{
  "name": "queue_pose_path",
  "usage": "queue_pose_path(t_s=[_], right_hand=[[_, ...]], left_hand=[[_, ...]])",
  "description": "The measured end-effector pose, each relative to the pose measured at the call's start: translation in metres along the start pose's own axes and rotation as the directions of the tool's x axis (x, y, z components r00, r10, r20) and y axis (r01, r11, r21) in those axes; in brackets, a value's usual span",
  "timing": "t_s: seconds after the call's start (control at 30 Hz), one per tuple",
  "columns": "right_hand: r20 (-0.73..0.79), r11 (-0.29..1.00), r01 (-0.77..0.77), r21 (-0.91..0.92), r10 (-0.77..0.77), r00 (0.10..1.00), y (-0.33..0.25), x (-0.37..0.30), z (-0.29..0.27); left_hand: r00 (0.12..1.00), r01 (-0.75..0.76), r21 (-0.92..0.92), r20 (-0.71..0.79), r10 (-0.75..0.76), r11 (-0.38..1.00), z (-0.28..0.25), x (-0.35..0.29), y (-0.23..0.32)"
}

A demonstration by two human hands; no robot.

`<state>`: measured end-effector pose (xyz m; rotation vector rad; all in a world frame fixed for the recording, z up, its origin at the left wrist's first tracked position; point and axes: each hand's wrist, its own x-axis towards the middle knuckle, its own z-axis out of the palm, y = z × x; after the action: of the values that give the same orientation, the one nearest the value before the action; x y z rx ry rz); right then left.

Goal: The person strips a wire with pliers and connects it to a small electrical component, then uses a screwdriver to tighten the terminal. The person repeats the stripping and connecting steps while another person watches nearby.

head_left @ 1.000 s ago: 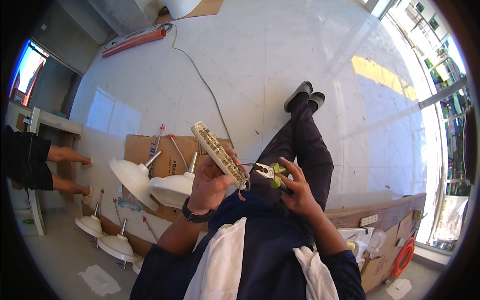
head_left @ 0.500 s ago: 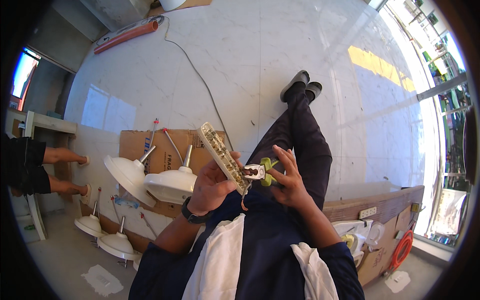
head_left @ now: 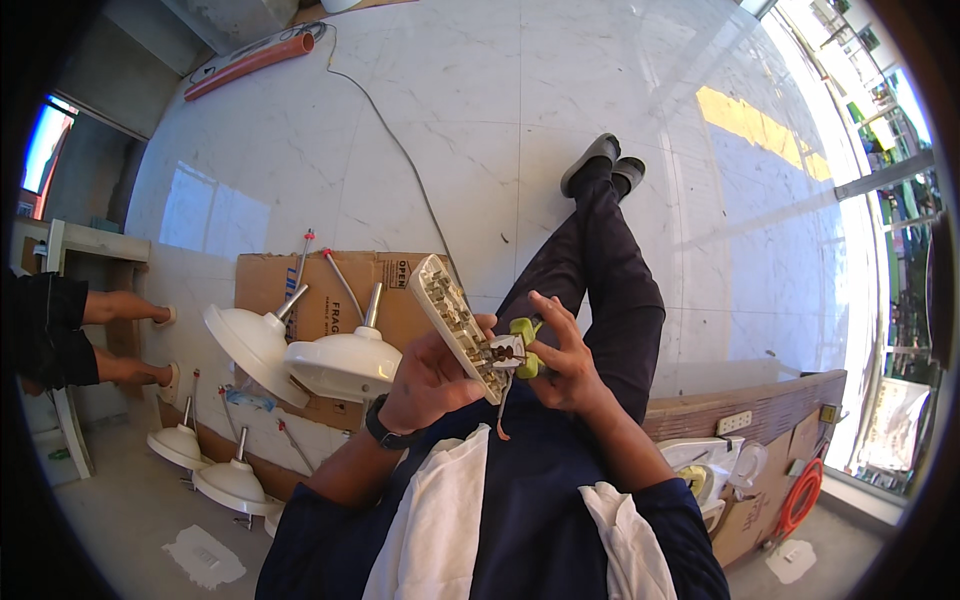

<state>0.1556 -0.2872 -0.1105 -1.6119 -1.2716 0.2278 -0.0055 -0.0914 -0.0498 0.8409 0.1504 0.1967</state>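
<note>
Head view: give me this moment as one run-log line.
left hand: holds uncovered white power strip | right hand: holds green-handled pliers | tool position: at strip's near end, contact unclear | wire: hangs below strip

- Between my left grip (head_left: pixel 430 385) and right grip (head_left: pixel 568 367), the pliers (head_left: pixel 518 349) fill the gap, their nose at the pale strip (head_left: pixel 452 322).
- Left of my left grip, two white domes (head_left: pixel 345 362) with metal stems obstruct a low pass.
- My crossed legs (head_left: pixel 620 280) bar the way ahead on the right.
- Beyond the strip, tiled floor (head_left: pixel 480 180) gives me room, a cable (head_left: pixel 401 147) crossing it.
</note>
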Motion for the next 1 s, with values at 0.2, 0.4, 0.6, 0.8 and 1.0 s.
queue_pose_path(t_s=[0.2, 0.4, 0.6, 0.8, 1.0], right_hand=[[-0.027, 0.998, 0.013, 0.066, -0.011, 1.000, 0.002, 0.000, 0.006], [0.041, 0.984, -0.105, 0.141, 0.100, 0.994, 0.007, -0.008, 0.009], [0.119, 0.936, -0.223, 0.272, 0.197, 0.973, 0.005, -0.011, 0.010], [0.157, 0.922, -0.263, 0.285, 0.225, 0.962, 0.003, -0.011, 0.010], [0.193, 0.889, -0.313, 0.334, 0.260, 0.946, 0.003, -0.013, 0.013]], left_hand=[[0.999, 0.033, 0.035, 0.001, -0.033, 0.999, 0.005, 0.002, 0.003], [0.982, 0.119, 0.012, -0.148, -0.116, 0.993, 0.009, 0.008, -0.006], [0.960, 0.187, -0.169, -0.176, -0.216, 0.968, 0.006, 0.016, -0.006], [0.963, 0.138, -0.143, -0.210, -0.166, 0.980, 0.006, 0.017, -0.008], [0.956, 0.157, -0.163, -0.223, -0.191, 0.974, 0.005, 0.020, -0.007]])
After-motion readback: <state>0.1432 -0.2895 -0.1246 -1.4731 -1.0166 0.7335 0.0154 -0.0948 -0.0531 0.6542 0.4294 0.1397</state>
